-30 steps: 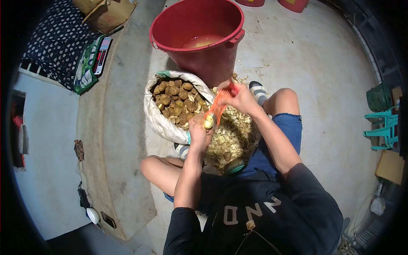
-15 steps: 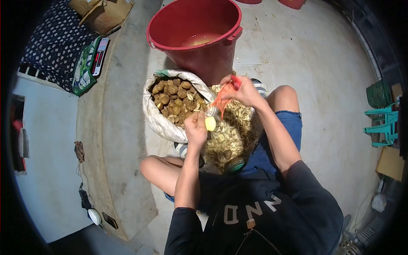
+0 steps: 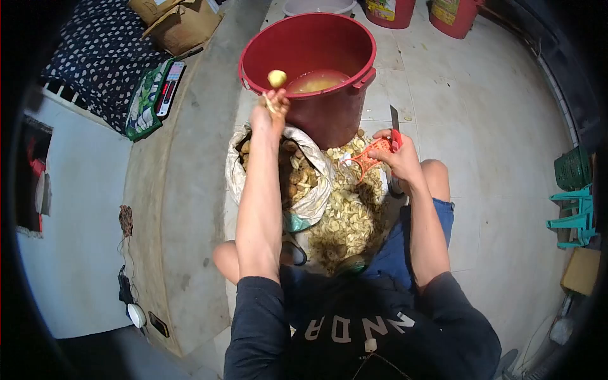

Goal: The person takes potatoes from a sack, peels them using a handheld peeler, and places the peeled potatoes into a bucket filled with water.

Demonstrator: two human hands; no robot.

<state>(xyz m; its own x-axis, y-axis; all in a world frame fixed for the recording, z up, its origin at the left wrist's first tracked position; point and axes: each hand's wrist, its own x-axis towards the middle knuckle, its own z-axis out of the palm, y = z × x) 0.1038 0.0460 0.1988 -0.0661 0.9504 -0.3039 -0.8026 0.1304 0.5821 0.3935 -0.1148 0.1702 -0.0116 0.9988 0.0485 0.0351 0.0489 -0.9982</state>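
Note:
A peeled potato (image 3: pixel 277 78) is in the air at the near rim of the large red tub (image 3: pixel 316 114), just beyond the fingertips of my left hand (image 3: pixel 271 111). That hand has its fingers apart, with a thin pale strip against them. My right hand (image 3: pixel 400 158) grips a knife with a red handle (image 3: pixel 396 139), its blade pointing away, and an orange mesh piece (image 3: pixel 369 158) hangs beside it. A white sack (image 3: pixel 316 201) of unpeeled potatoes (image 3: pixel 297 174) stands below my left forearm. Peelings (image 3: pixel 345 218) cover the floor between my legs.
Liquid with pale pieces lies in the tub. Behind it are a grey basin (image 3: pixel 318 6) and red buckets (image 3: pixel 389 12). A scale (image 3: pixel 170 88) and cardboard box (image 3: pixel 183 28) sit at the left, teal stools (image 3: pixel 573 215) at the right.
My left hand has moved forward from the peelings to the tub rim and released the peeled potato. My right hand has shifted right and nearer my knee, still with the knife. The view has shifted.

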